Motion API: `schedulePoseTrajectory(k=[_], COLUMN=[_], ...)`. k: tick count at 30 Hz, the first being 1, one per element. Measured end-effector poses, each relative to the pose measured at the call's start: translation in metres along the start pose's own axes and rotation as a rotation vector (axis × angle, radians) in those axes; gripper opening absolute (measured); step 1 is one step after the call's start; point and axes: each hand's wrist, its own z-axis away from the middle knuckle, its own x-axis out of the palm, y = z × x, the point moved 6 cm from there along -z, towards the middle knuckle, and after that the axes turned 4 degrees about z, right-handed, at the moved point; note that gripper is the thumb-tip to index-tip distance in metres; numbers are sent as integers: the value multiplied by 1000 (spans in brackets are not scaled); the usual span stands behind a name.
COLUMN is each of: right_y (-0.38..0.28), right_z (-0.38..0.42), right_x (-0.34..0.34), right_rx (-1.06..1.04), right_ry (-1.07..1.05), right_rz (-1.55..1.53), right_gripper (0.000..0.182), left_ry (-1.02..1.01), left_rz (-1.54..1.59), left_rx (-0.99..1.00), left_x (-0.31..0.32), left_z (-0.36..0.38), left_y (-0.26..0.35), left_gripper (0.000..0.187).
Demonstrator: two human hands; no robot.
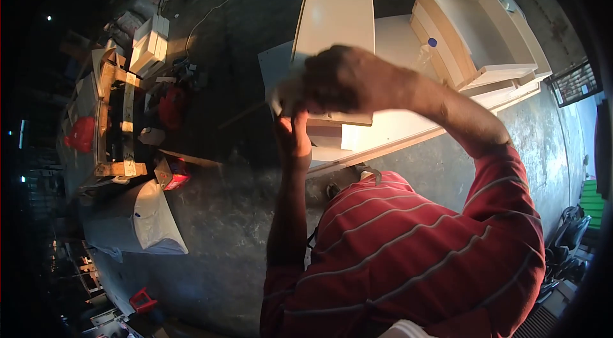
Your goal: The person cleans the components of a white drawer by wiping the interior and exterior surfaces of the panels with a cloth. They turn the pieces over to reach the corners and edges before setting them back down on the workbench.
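My right hand (348, 79), smeared by motion, is closed with its fingers curled down in front of a long white board (335, 15). Just below and to its left, my left hand (295, 137) is raised with the thumb and fingers bent together. Between the two hands is a pale, blurred thing (287, 92); I cannot tell its kind. The long board runs away from me over a wide white panel (389, 127) with a wooden edge. The lower end of the board is close under my right hand.
An open white drawer-like box (491, 25) rests on the panel at right, beside a clear bottle with a blue cap (432, 42). At left stand a wooden frame (128, 114), stacked white pieces (150, 44) and a white-covered block (143, 220). A cable (207, 15) lies on the floor.
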Motion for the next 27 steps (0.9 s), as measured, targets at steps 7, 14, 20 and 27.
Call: schedulePoseTrajectory(k=[7,14,20,27], right_y=[25,29,155,310], right_z=[12,70,154,163], right_x=[-12,-26,-1,63], right_rx=[269,431,978,1236], right_ry=[31,430,956,815], right_rz=[11,-470,-987,-780], right_gripper=[20,22,35,38], left_ry=[17,-174,-79,-228], left_rz=[165,-103,-361,-808], left_rx=[72,249,301,542], left_x=[6,-8,-10,59], left_z=[-9,-17,-27,-60], left_y=[5,8,65,108], left_gripper=[42,54,62,71])
